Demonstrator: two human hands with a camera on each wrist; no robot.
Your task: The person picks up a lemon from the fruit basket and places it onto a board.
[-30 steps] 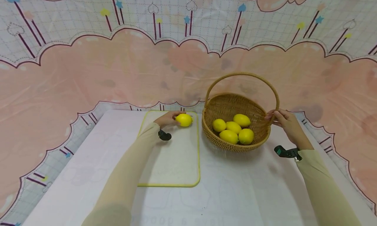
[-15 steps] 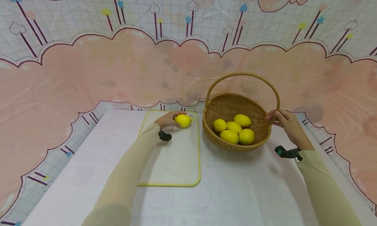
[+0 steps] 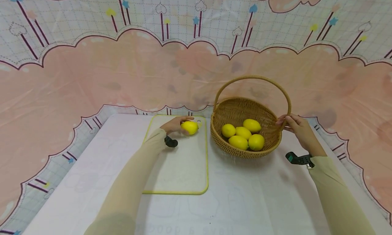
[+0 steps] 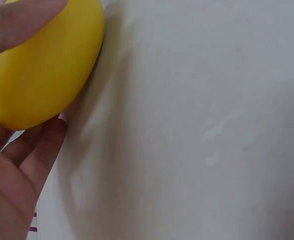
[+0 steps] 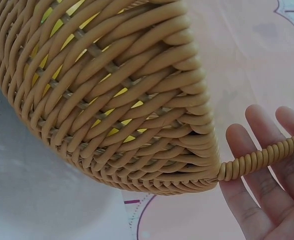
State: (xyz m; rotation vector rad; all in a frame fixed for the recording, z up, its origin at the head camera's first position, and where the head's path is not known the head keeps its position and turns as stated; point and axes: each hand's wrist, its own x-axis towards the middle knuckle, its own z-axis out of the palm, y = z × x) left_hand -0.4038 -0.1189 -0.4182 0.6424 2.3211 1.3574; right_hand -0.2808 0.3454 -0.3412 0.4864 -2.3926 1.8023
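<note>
A lemon (image 3: 190,127) is in my left hand (image 3: 175,125), over the far end of a white cutting board (image 3: 180,167) with a yellow-green rim. In the left wrist view, the thumb lies across the lemon (image 4: 52,75) and fingers (image 4: 47,150) touch its other side, with the board's surface close by. My right hand (image 3: 298,127) grips the wicker basket's handle (image 3: 284,95) near its right foot. Several lemons (image 3: 243,132) lie inside the basket (image 3: 245,154), whose mouth faces me. Through its weave, in the right wrist view, yellow shows.
A white cloth-covered table (image 3: 245,197) lies under everything. Behind it hangs a pink and white patterned cloth (image 3: 171,71). The basket stands right of the board, a narrow gap between them. A hole pierces the board's far right corner.
My left hand has lowered the lemon slightly and shifted it a little left, so the board's corner hole shows. The right hand and basket stay about where they were.
</note>
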